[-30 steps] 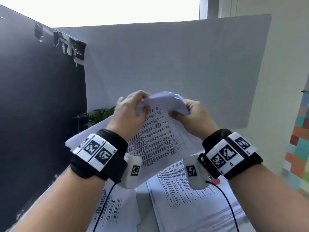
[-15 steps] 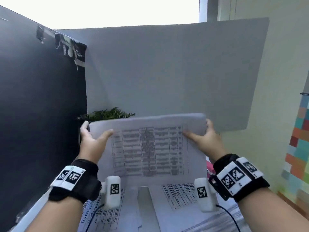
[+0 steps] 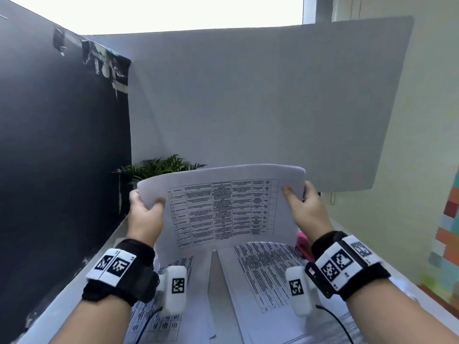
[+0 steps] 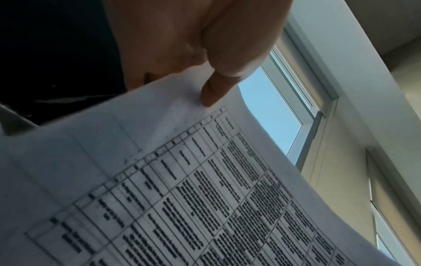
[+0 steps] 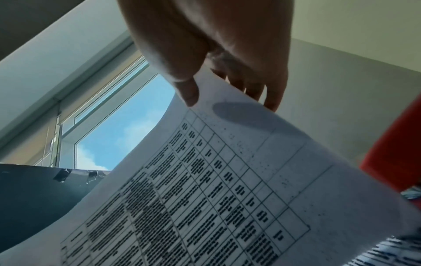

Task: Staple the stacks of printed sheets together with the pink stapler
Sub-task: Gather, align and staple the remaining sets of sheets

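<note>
A stack of printed sheets with a table on its front stands upright above the desk, its top edge curling away from me. My left hand pinches its left edge, thumb in front, and the thumb presses the page in the left wrist view. My right hand pinches the right edge, with the thumb on the print and the fingers behind. A sliver of the pink stapler shows on the desk behind the sheets, by my right wrist. More printed sheets lie flat below.
A black board walls the left side and a grey board stands behind. A green plant sits in the back left corner. A second pile of printed pages lies under my left wrist on the white desk.
The crumpled, bunched sheets have been spread out flat and upright. My hands moved apart to the two side edges and lowered toward the desk.
</note>
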### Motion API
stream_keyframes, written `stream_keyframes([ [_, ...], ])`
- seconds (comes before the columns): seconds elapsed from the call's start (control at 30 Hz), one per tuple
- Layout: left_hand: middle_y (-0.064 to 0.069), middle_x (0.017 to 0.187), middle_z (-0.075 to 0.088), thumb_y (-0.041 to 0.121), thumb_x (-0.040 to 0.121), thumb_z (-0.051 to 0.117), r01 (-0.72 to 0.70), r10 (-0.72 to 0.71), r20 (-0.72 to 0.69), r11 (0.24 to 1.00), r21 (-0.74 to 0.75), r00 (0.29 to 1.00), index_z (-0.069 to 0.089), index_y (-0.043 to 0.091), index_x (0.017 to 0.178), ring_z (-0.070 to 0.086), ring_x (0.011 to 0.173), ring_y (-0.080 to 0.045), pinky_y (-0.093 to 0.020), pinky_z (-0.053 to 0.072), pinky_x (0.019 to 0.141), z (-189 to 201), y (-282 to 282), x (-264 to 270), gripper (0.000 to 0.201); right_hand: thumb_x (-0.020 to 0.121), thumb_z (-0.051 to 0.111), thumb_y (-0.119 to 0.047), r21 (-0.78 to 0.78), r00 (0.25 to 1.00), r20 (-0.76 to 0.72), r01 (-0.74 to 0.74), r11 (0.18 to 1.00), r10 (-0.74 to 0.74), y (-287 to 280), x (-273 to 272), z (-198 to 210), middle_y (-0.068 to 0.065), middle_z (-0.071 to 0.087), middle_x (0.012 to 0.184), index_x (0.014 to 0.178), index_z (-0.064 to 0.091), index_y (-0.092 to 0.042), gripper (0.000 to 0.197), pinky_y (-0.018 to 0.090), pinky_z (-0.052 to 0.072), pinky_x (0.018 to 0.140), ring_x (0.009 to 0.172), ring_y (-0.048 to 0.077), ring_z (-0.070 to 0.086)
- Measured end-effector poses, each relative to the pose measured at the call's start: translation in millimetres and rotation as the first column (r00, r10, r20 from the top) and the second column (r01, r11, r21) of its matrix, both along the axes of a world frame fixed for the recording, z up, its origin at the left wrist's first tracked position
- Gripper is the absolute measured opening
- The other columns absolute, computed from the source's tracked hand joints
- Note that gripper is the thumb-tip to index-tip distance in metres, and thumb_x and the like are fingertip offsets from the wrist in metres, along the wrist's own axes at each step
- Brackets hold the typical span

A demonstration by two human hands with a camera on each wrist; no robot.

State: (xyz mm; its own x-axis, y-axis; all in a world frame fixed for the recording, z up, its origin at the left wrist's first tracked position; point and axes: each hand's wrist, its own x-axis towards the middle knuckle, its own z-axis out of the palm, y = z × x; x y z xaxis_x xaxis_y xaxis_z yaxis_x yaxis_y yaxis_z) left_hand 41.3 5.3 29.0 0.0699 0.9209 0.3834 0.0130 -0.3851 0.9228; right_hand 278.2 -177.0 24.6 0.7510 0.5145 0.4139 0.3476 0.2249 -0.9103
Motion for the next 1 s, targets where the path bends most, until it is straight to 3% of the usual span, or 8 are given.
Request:
stream_keyframes([
  [0.27,-0.011,0.106,0.059,0.012,0.092,0.052,0.002,-0.007,-0.150,0.999,-0.039,0.989,0.036,0.018,0.112,0.058,0.105,-0.036,-0.050,0.047,0.092,0,5,1,0.026,0.095,0.053,-0.030,-0.077,0.993,-0.039,-0.110,0.991,0.107,1,0,2,0.001,0.069,0.097,0.092,0.058,-0.029,0.005,0.048,0.051,0.088,0.094,0.023,0.065],
  [0.33,-0.015,0.118,0.053,0.012,0.088,0.056,-0.130,0.139,-0.177,0.990,0.060,0.974,0.037,0.012,0.122,0.051,0.112,-0.035,-0.045,0.042,0.097,8,0,0,0.039,0.096,0.052,-0.027,-0.052,0.988,-0.063,-0.144,0.988,0.141,-1,-3,7,0.001,0.069,0.096,0.091,0.057,-0.028,0.007,0.047,0.052,0.088,0.094,0.025,0.066],
  [0.43,-0.017,0.142,0.034,0.026,0.078,0.063,-0.359,0.453,-0.191,0.851,0.385,0.871,0.035,0.007,0.137,0.031,0.133,-0.032,-0.045,0.020,0.110,30,-20,3,0.067,0.095,0.053,-0.022,-0.015,0.966,-0.068,-0.250,0.968,0.248,-5,-10,14,0.003,0.070,0.098,0.094,0.058,-0.027,0.007,0.046,0.052,0.089,0.093,0.023,0.066],
  [0.57,0.000,0.148,0.034,0.044,0.081,0.046,-0.005,0.278,-0.353,0.792,0.611,0.893,0.046,0.027,0.134,0.026,0.139,-0.019,-0.049,0.001,0.114,64,-60,30,0.056,0.095,0.053,-0.023,-0.045,0.939,-0.060,-0.341,0.939,0.338,-5,-17,20,0.005,0.069,0.106,0.102,0.057,-0.027,0.009,0.045,0.051,0.092,0.099,0.024,0.066],
  [0.7,0.012,0.137,0.049,0.054,0.093,0.031,0.372,0.216,-0.679,0.701,0.608,0.702,0.045,0.036,0.133,0.037,0.133,-0.010,-0.045,-0.011,0.115,74,-84,69,0.046,0.093,0.055,-0.021,-0.051,0.924,-0.068,-0.379,0.924,0.376,0,-22,22,0.010,0.068,0.108,0.106,0.056,-0.022,0.013,0.046,0.051,0.091,0.099,0.026,0.065],
  [0.8,0.011,0.117,0.061,0.041,0.098,0.039,0.388,0.243,-0.691,0.681,0.621,0.680,0.055,0.027,0.116,0.053,0.116,-0.015,-0.039,0.007,0.113,68,-82,87,0.028,0.092,0.058,-0.023,-0.114,0.925,-0.051,-0.381,0.918,0.377,1,-15,19,0.009,0.068,0.109,0.114,0.055,-0.017,0.024,0.043,0.052,0.090,0.100,0.024,0.066],
  [0.9,0.009,0.110,0.064,0.033,0.097,0.045,0.370,0.209,-0.660,0.689,0.623,0.721,0.060,0.024,0.107,0.056,0.108,-0.017,-0.032,0.023,0.096,63,-72,93,0.019,0.086,0.065,-0.030,-0.302,0.921,0.036,-0.359,0.883,0.387,-7,2,19,0.003,0.064,0.104,0.111,0.052,-0.020,0.030,0.025,0.053,0.082,0.091,0.013,0.065],
  [1.0,0.009,0.109,0.064,0.032,0.097,0.046,0.379,0.180,-0.682,0.718,0.584,0.709,0.061,0.024,0.107,0.056,0.105,-0.015,-0.032,0.026,0.093,59,-62,94,0.020,0.076,0.070,-0.050,-0.713,0.910,0.187,-0.134,0.688,0.371,-19,26,21,-0.003,0.056,0.108,0.121,0.042,-0.027,0.058,0.029,0.047,0.087,0.097,0.014,0.059],
])
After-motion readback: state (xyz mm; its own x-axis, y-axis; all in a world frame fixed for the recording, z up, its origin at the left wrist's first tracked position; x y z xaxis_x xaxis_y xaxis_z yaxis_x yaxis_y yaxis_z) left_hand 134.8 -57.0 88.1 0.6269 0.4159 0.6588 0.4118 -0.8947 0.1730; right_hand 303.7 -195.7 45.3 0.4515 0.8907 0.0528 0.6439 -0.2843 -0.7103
